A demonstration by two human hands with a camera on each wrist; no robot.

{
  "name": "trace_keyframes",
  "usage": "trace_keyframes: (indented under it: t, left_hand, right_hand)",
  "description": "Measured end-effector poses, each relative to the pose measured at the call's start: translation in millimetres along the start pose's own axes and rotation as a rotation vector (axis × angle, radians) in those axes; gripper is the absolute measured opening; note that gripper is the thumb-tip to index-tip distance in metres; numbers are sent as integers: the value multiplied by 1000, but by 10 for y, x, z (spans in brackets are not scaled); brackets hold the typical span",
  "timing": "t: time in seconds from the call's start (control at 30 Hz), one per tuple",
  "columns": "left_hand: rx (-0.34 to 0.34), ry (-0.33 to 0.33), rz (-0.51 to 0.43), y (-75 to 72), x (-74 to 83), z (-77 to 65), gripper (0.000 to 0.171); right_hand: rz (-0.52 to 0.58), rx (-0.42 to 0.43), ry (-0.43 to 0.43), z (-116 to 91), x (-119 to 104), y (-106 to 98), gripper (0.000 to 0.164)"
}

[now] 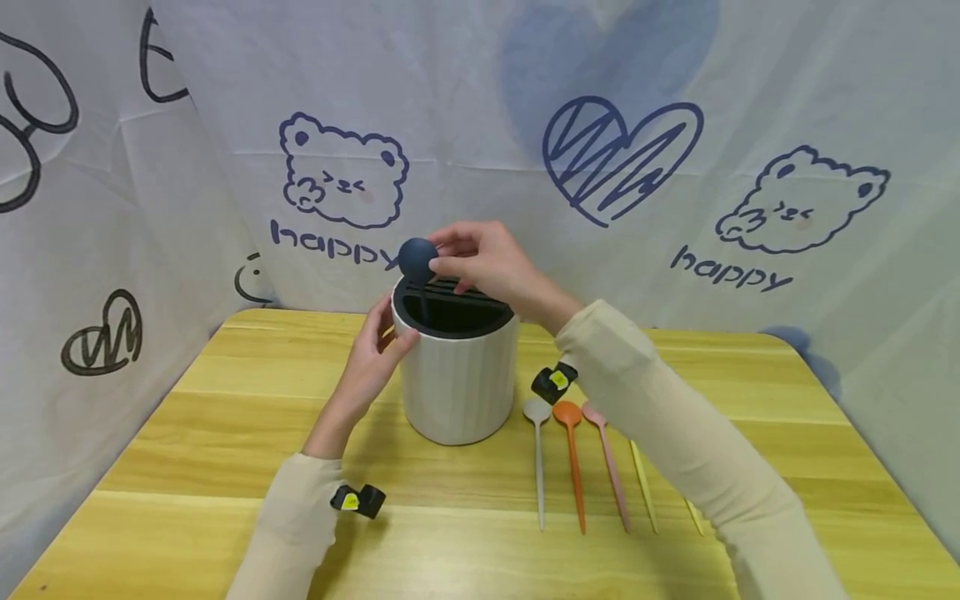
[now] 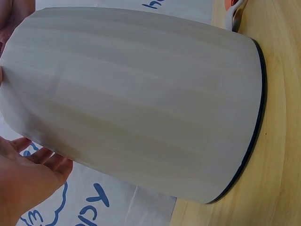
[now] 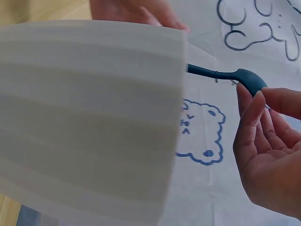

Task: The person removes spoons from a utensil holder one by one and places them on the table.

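A dark blue spoon (image 1: 417, 260) stands bowl-up over the white ribbed utensil holder (image 1: 459, 387), its handle reaching down inside the black-rimmed opening. With thumb and fingertips, my right hand (image 1: 491, 262) pinches the spoon by its bowl; the right wrist view shows this pinch on the blue bowl (image 3: 251, 81) beside the holder's wall. My left hand (image 1: 375, 350) holds the holder at its upper left side, thumb at the front rim and the other fingers round the far side. In the left wrist view those fingers (image 2: 59, 165) touch the ribbed wall.
Right of the holder, a grey spoon (image 1: 537, 411), an orange spoon (image 1: 567, 414) and a pink spoon (image 1: 596, 416) lie side by side on the wooden table (image 1: 225, 408). Yellow handles (image 1: 643, 486) show beyond them, partly under the right sleeve. A printed cloth (image 1: 465, 108) hangs behind.
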State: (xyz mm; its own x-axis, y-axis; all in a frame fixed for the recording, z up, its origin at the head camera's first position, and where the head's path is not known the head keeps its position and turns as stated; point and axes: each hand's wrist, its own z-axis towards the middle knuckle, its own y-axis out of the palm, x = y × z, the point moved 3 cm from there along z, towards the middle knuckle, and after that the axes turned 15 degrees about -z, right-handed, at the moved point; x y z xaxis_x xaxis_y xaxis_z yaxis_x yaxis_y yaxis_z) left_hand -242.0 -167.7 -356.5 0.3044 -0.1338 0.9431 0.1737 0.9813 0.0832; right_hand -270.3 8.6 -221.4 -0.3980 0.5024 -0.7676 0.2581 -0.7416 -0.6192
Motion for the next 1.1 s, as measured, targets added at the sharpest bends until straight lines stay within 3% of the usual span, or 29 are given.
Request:
trace_keyframes:
  t: [0.5,1.1]
  left_hand:
    - [15,-4,6,3,5,12,71]
    - [19,6,17,2,2,12,68]
  right_hand:
    - [45,83,-49,-107,-108,-248,28]
    - [95,240,-233,-272,-253,-574,34]
